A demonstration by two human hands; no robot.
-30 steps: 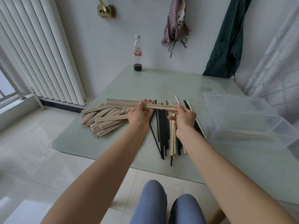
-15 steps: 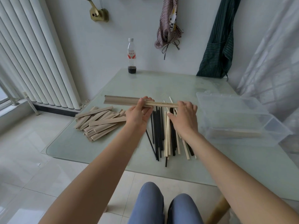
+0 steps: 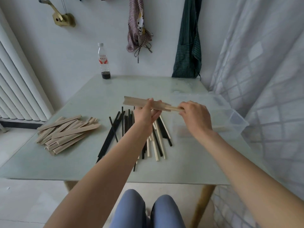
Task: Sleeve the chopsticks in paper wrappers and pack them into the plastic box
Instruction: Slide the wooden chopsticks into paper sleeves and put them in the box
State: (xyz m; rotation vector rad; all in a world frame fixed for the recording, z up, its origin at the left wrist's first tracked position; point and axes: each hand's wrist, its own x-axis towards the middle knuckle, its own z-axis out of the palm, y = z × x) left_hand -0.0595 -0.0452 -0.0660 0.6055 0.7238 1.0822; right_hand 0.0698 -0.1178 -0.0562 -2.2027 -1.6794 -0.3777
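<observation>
My left hand (image 3: 148, 112) pinches a brown paper wrapper (image 3: 138, 102) held above the table, with a pair of pale wooden chopsticks (image 3: 172, 108) sticking out of its right end. My right hand (image 3: 195, 116) grips that protruding end of the pair. Below the hands lies a loose pile of black and pale chopsticks (image 3: 131, 134) on the glass table (image 3: 82, 158). A heap of empty paper wrappers (image 3: 65, 132) lies to the left. The clear plastic box (image 3: 230, 119) stands open to the right, with something pale lying in its bottom.
A plastic bottle (image 3: 104, 61) with dark liquid stands at the table's far edge by the wall. Aprons hang on the wall behind. A white radiator is at the left, a curtain at the right. My knees show below the table's near edge.
Both hands have moved rightward toward the box with the wrapper and chopsticks. The chopsticks sit deeper in the wrapper than a second ago; only a short end now shows.
</observation>
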